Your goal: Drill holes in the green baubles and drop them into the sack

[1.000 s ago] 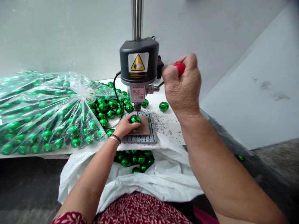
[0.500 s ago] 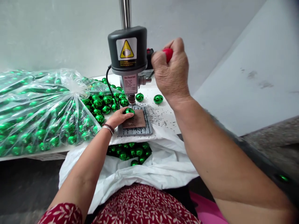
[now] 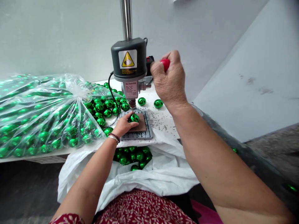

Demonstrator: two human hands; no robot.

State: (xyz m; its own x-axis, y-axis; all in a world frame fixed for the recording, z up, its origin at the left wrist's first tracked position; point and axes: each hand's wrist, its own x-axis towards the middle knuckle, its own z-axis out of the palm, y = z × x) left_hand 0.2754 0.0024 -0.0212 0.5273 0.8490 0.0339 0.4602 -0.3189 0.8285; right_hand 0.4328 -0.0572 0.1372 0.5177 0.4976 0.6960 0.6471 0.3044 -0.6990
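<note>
A small bench drill (image 3: 129,63) stands on the white table on a steel column. My right hand (image 3: 169,81) grips its red lever knob (image 3: 165,63). My left hand (image 3: 123,124) pins a shiny green ball (image 3: 134,118) on a brown pad (image 3: 140,127) that lies on the drill's grey base plate (image 3: 147,134). The drill bit touches the top of that ball.
A big clear plastic bag (image 3: 42,115) full of green balls lies at the left. Loose green balls (image 3: 106,107) are heaped behind my left hand, two more (image 3: 158,103) sit to the right. A white bag (image 3: 163,174) on my lap holds several balls (image 3: 134,155). Dark swarf (image 3: 162,119) litters the table.
The drill head has come down so the bit meets the green ball. Both hands keep their holds; the view shifted slightly.
</note>
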